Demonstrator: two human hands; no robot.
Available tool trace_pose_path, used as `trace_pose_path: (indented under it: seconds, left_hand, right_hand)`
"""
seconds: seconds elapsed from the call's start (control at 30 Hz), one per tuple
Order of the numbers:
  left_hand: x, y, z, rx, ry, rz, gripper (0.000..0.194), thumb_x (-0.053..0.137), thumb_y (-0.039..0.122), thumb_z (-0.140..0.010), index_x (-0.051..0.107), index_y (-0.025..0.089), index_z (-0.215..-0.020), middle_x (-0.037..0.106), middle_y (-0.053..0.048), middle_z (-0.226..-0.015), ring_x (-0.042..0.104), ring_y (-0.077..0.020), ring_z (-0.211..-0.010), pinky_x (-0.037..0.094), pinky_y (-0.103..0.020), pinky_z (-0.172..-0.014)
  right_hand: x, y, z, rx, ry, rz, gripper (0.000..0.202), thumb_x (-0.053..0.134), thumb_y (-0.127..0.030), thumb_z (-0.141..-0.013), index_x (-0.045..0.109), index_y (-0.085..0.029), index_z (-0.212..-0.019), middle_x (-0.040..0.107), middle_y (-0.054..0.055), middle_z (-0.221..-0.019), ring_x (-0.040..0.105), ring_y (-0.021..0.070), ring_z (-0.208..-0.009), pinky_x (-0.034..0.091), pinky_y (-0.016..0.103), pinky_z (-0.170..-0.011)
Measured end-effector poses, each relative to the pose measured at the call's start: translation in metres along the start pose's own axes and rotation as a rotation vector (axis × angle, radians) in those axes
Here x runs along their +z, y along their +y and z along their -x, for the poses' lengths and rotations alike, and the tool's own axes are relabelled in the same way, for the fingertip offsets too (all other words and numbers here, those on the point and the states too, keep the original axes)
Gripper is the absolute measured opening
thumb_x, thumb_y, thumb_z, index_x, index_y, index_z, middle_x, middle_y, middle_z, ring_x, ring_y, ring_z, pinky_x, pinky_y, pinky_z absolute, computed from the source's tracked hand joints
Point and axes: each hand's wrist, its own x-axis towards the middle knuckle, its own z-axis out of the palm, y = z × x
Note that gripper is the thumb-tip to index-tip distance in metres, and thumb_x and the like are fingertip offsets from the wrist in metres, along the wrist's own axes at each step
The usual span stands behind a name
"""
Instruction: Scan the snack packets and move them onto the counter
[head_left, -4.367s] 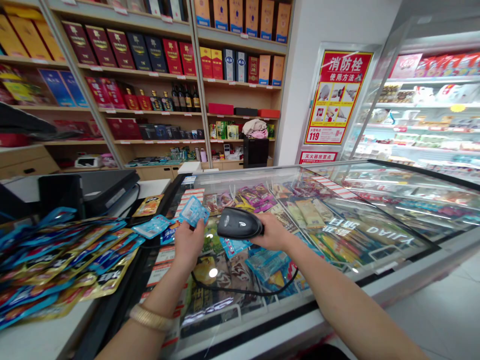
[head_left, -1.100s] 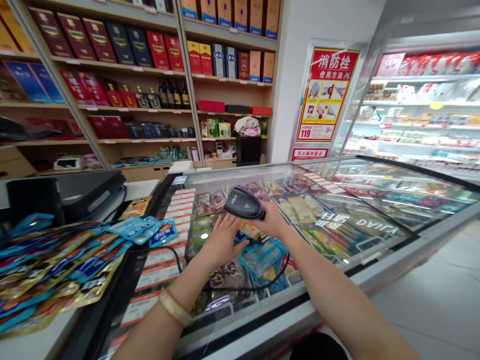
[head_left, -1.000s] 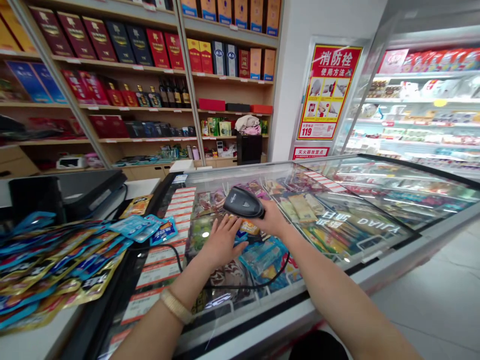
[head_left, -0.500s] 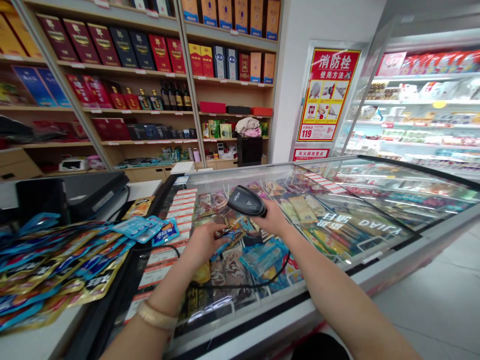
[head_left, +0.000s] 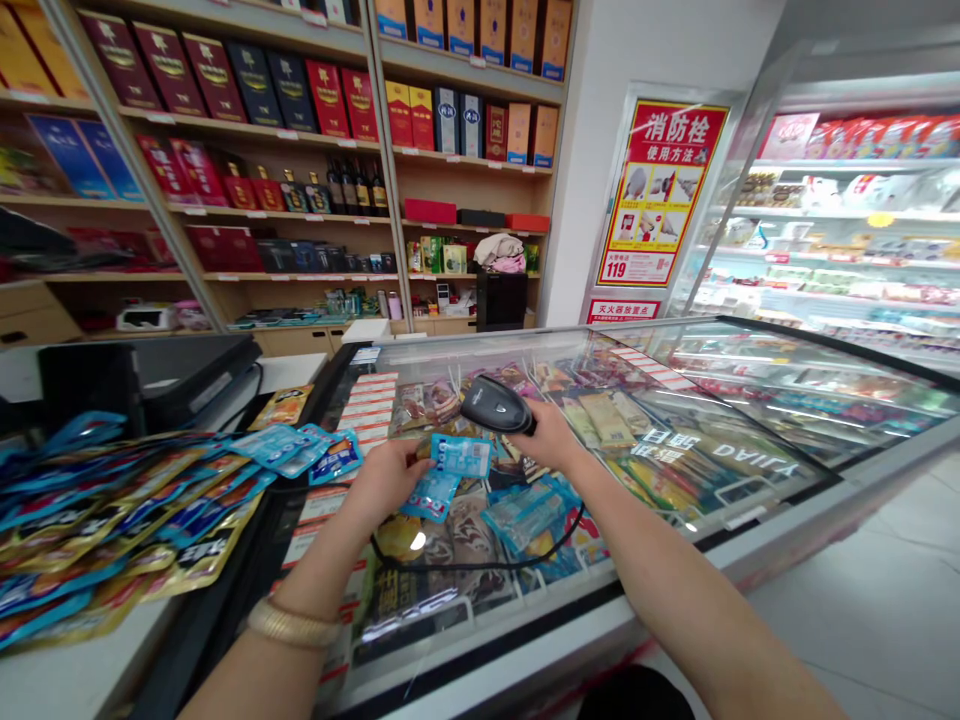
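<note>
My right hand [head_left: 546,437] is closed round the handle of a black barcode scanner [head_left: 495,405], its head tilted to the left above the freezer's glass top. Just left of it, my left hand [head_left: 386,482] pinches light-blue snack packets [head_left: 463,457] between thumb and fingers. One packet lies flat beneath the scanner's head with its printed side up; another hangs below it. The scanner's black cable [head_left: 480,567] loops under both hands across the glass. A gold bracelet [head_left: 292,624] circles my left wrist.
A heap of blue and gold snack packets [head_left: 112,530] covers the counter at left, some overlapping the freezer's edge. Behind it stands a black device [head_left: 191,375]. The chest freezer [head_left: 570,640] holds wrapped ice creams under glass. Shelves of boxed bottles [head_left: 277,95] line the back wall.
The packets in my left hand have turned and spread, and their light-blue printed faces now show near the scanner. My left hand has shifted slightly left; the scanner is nearly where it was.
</note>
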Motion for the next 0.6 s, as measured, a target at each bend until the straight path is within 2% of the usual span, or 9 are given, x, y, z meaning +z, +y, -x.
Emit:
trace_pose_path:
  seconds: [0.13, 0.3, 0.43, 0.6]
  left_hand:
    - [0.000, -0.008, -0.002, -0.144, 0.126, 0.152, 0.020, 0.057, 0.037, -0.067, 0.061, 0.021, -0.054, 0.057, 0.000, -0.046, 0.056, -0.0192, -0.055, 0.037, -0.026, -0.052]
    - [0.002, -0.014, -0.005, -0.261, 0.309, 0.480, 0.023, 0.065, 0.040, -0.058, 0.066, 0.017, -0.062, 0.064, -0.002, -0.055, 0.059, -0.0189, -0.057, 0.042, -0.027, -0.053]
    - [0.006, -0.015, -0.008, -0.277, 0.361, 0.695, 0.031, 0.071, 0.041, -0.051, 0.069, 0.016, -0.069, 0.067, -0.001, -0.059, 0.059, -0.0171, -0.058, 0.043, -0.026, -0.055]
    - [0.008, -0.016, -0.008, -0.263, 0.376, 0.705, 0.033, 0.072, 0.042, -0.051, 0.070, 0.016, -0.071, 0.067, -0.001, -0.060, 0.059, -0.0168, -0.058, 0.043, -0.026, -0.054]
  right_hand:
    - [0.001, 0.000, 0.001, 0.009, -0.021, 0.007, 0.017, 0.065, -0.027, -0.072, 0.067, -0.021, -0.088, 0.072, 0.004, -0.082, 0.066, 0.0204, -0.075, 0.051, 0.028, -0.070]
    - [0.002, 0.001, 0.001, -0.014, -0.026, 0.003, 0.022, 0.066, -0.027, -0.071, 0.067, -0.018, -0.090, 0.072, 0.006, -0.083, 0.067, 0.0215, -0.075, 0.050, 0.029, -0.070]
    - [0.001, -0.001, 0.001, -0.015, -0.032, -0.002, 0.025, 0.068, -0.027, -0.069, 0.068, -0.019, -0.093, 0.072, 0.005, -0.081, 0.066, 0.0211, -0.074, 0.049, 0.029, -0.068]
    - [0.000, -0.001, 0.000, -0.007, -0.048, -0.020, 0.027, 0.068, -0.027, -0.069, 0.068, -0.020, -0.095, 0.073, 0.005, -0.086, 0.068, 0.0222, -0.080, 0.050, 0.030, -0.072]
